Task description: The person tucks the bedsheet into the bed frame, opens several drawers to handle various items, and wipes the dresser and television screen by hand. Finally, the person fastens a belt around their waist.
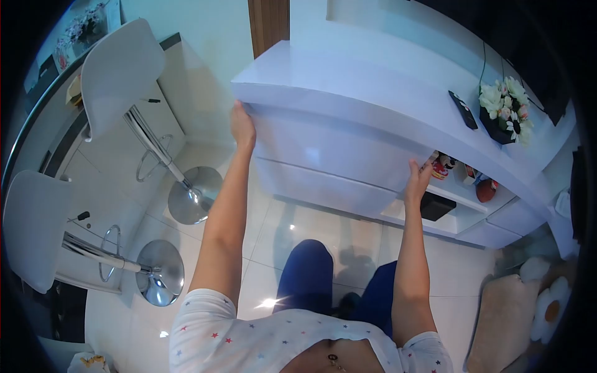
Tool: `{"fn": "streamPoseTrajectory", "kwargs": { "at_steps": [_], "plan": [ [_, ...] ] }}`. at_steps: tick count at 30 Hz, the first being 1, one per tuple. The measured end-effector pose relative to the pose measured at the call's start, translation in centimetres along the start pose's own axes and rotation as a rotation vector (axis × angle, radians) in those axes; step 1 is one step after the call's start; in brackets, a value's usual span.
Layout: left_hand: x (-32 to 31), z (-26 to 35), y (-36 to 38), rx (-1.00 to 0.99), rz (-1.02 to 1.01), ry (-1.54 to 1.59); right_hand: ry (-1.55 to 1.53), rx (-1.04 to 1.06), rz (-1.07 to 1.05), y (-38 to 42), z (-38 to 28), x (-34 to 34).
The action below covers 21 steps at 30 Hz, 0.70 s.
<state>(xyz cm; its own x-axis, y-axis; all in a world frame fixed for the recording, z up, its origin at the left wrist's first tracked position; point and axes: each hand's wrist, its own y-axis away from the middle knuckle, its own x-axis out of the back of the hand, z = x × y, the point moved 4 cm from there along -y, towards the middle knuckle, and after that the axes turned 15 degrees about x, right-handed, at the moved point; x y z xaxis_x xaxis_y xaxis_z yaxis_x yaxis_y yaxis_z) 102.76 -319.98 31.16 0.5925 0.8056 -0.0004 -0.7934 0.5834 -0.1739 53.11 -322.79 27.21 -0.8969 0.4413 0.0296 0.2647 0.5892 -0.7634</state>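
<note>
White cabinet (pixel 323 143): smooth high-gloss lacquer, reflections on drawer front. Floor tiles (pixel 280 236) below cabinet: glossy, mirror-like glare. Bar stools (pixel 118 74) left of cabinet: matt white moulded seats, polished chrome bases. Door frame (pixel 268 22) behind cabinet: wood grain. Rug (pixel 504 317) right of cabinet: fluffy pile.

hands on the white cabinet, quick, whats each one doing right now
Left hand: gripping the left edge of the upper drawer front.
Right hand: fingers on that drawer front's right edge.
</note>
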Motion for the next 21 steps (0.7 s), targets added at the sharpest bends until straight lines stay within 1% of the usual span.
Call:
{"fn": "streamPoseTrajectory", "kwargs": {
  "at_steps": [2,4,5,7,8,10,11,13,14,17,21],
  "plan": [
    [0.6,-1.8,-1.3,0.027,-0.013,-0.028,-0.053,-0.036,0.005,0.6,-0.9,0.1],
    [1.7,-1.8,-0.3,-0.024,-0.013,0.001,-0.122,-0.075,-0.003,1.3,-3.4,0.6],
    [2.3,-1.5,0.3,-0.053,-0.013,0.016,-0.142,-0.055,-0.016,1.5,-4.2,1.0],
    [3.6,-1.4,1.0,-0.059,-0.079,0.025,-0.185,-0.014,-0.029,2.2,-4.9,1.9],
    [4.0,-1.1,1.2,-0.066,-0.115,0.033,-0.16,-0.04,-0.035,2.2,-4.8,2.2],
    [4.6,0.1,1.6,0.031,-0.162,-0.045,-0.101,-0.095,-0.047,1.9,-4.5,2.8],
    [4.5,0.6,1.9,0.085,-0.187,-0.086,-0.003,-0.063,-0.096,1.4,-4.5,2.7],
    [3.9,0.9,1.9,0.058,-0.134,-0.045,0.195,-0.011,-0.207,0.4,-4.6,2.1],
    [3.7,1.3,1.9,0.041,-0.103,-0.023,0.182,-0.033,-0.229,0.1,-4.4,2.0],
    [2.7,0.5,0.8,-0.153,-0.003,-0.079,0.132,-0.063,-0.295,-0.7,-4.0,1.8],
    [2.2,2.2,2.8,-0.028,0.034,-0.229,0.097,-0.044,-0.34,-1.2,-4.0,1.9]
  ]
}}
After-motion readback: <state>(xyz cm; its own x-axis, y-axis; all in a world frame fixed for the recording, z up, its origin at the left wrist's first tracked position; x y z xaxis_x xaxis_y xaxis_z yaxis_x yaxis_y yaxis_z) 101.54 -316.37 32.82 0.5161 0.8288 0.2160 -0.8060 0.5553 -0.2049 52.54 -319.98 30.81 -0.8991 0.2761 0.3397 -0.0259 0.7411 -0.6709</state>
